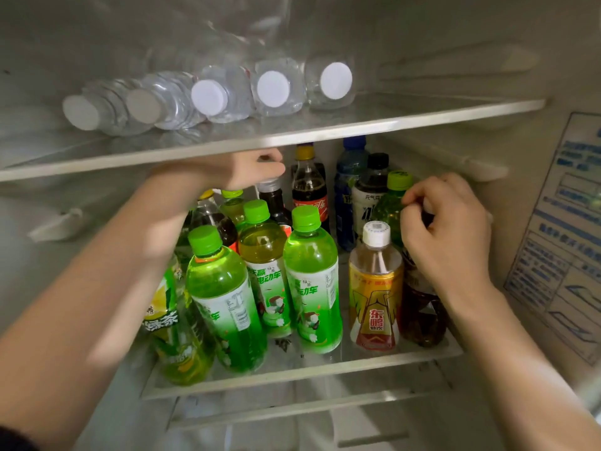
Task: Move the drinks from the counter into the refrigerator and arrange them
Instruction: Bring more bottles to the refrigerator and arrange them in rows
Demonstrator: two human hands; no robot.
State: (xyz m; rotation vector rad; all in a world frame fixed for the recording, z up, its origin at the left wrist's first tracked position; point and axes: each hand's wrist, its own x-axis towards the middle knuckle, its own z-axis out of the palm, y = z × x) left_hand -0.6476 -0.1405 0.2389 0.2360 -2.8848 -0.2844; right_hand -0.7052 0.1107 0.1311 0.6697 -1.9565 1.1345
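Loading looks nearly done: water bottles (273, 89) lie on the upper shelf (422, 120), upright drinks crowd the lower shelf (292, 375), your left hand (250, 170) curls onto the grey-capped dark bottle (271, 196), your right hand (445, 229) grips the brown bottle (422, 307) by its top; counter unseen.

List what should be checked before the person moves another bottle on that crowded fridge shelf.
1. Right hand grips the top of the dark tea bottle: ok.
2. Left hand holds something: cannot tell; its fingers are curled just above the grey-capped bottle.
3. Caps on: ok wherever a top shows; the dark tea bottle's is under the right hand.
4. Water bottles lie back from the edge of the upper shelf: ok.
5. Free spot at the left of the lower shelf: cannot tell, the left arm hides it.
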